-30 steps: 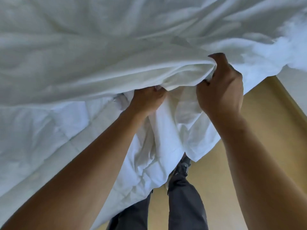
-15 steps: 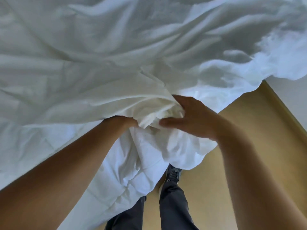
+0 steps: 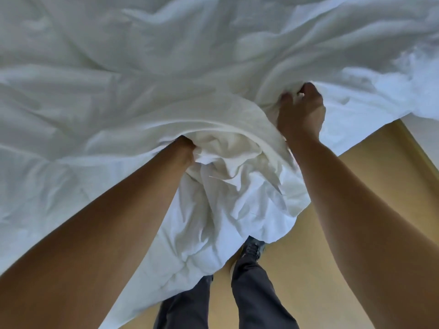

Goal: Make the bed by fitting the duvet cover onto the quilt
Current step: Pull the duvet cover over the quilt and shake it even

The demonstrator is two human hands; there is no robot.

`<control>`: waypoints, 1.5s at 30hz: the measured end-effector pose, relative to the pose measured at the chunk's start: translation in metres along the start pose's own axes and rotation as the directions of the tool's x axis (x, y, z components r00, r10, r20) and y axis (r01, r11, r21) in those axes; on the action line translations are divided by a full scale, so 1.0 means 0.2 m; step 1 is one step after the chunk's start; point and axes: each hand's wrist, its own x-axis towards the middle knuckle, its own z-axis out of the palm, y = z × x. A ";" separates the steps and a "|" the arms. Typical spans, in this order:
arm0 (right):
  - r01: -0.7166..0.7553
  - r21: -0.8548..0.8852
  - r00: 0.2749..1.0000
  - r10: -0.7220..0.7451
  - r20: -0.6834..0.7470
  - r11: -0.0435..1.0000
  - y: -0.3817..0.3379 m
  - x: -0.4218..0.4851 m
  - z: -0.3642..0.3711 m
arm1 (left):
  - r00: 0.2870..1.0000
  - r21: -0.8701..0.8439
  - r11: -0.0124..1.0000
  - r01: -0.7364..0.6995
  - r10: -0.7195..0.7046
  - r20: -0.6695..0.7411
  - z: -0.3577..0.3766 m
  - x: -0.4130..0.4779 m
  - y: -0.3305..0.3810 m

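A white, wrinkled duvet cover spreads over the bed across the upper view. Its edge is bunched in folds near the middle. Below it the white quilt hangs off the bed's edge toward the floor. My left hand is pushed into the bunched opening under the cover; only the wrist shows, the fingers are hidden. To its right, my right hand grips a fold of the cover's edge with curled fingers.
A tan floor lies to the right and below the bedding. My legs in dark trousers and a dark shoe stand close to the bed's edge. A pale wall meets the floor at far right.
My right hand has moved up and to the right, taking a new grip on the cover's edge. My left hand has gone deeper under the cover, and more fabric has bunched over the quilt.
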 end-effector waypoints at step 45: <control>0.214 -0.420 0.960 -0.111 0.256 0.882 0.02 -0.52 0.13 | 0.969 -0.947 0.221 -0.234 -0.031 -0.247 0.05 -0.18 0.13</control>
